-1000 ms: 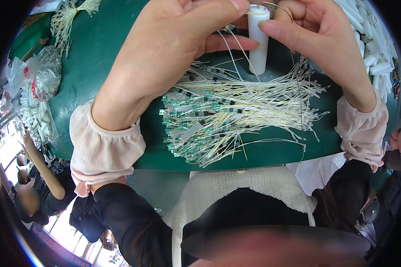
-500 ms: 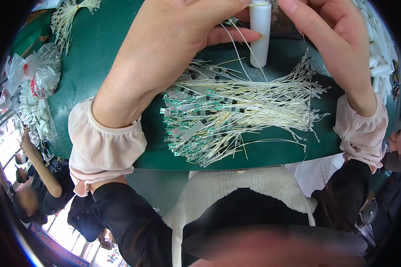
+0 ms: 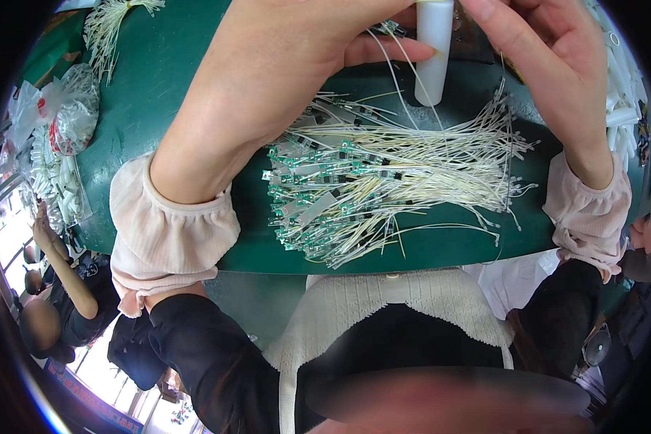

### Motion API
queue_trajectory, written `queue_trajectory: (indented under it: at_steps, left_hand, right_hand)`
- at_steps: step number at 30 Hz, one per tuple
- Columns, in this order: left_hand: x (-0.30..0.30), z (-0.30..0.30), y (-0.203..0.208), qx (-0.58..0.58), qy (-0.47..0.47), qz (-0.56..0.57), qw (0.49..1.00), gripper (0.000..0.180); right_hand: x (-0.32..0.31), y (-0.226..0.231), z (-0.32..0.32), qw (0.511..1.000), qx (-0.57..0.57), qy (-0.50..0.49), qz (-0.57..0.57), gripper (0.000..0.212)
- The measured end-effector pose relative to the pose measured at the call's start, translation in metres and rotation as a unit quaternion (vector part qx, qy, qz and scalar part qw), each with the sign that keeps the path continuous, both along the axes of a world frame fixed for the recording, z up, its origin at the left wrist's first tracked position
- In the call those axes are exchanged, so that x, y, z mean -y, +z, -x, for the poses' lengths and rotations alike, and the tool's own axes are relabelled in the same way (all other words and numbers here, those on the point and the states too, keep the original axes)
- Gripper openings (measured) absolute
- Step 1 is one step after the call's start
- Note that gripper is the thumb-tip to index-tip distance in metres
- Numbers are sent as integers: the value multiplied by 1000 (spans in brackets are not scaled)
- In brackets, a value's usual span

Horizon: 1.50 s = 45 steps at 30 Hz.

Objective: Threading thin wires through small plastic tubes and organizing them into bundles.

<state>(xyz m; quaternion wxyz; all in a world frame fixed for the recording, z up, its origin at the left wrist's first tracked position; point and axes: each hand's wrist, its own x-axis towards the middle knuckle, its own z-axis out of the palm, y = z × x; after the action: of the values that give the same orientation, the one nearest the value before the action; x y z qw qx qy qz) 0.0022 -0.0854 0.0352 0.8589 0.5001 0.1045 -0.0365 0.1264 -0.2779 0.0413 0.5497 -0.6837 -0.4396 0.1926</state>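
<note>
Steady does it

At one o'clock, our left hand (image 3: 307, 47) grips the smooth white plastic cylinder (image 3: 432, 61); our right hand's (image 3: 560, 61) grip, cropped at two, we cannot tell. We'd best keep it steady above the pale, green-boarded wires (image 3: 441, 173).

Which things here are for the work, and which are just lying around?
Seemingly for the work:
left hand, holding a white tube
right hand, nearby
wired circuit boards, piled in front
probably the similar tubes, right

Probably just lying around:
clear plastic bag, left
bundle of pale wires, upper left
</note>
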Motion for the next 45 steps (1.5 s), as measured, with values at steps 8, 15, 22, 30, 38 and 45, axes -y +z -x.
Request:
queue_trajectory:
  at_steps: [8,15,22,30,38,45]
  left_hand:
    - [3,2,1,-12,-14,0,1000,9]
    - [9,19,30,-74,-27,-31,996,9]
    - [-46,78,43,311,0,-88,946,53]
    - [-112,245,62,134,215,-54,966,44]
    - [-74,347,42,-303,316,-444,782,11]
    - [-39,264,52,-270,154,-571,760,26]
  right_hand:
    - [5,-6,-9,1000,7,9,-11,12]
    - [8,34,3,987,-124,-14,100,17]
    - [29,41,1,977,-163,-109,88,17]
    - [135,-7,-119,976,46,-180,116,12]
    - [190,-37,-129,883,250,-159,365,16]
    - [150,-53,-94,788,573,-10,224,34]
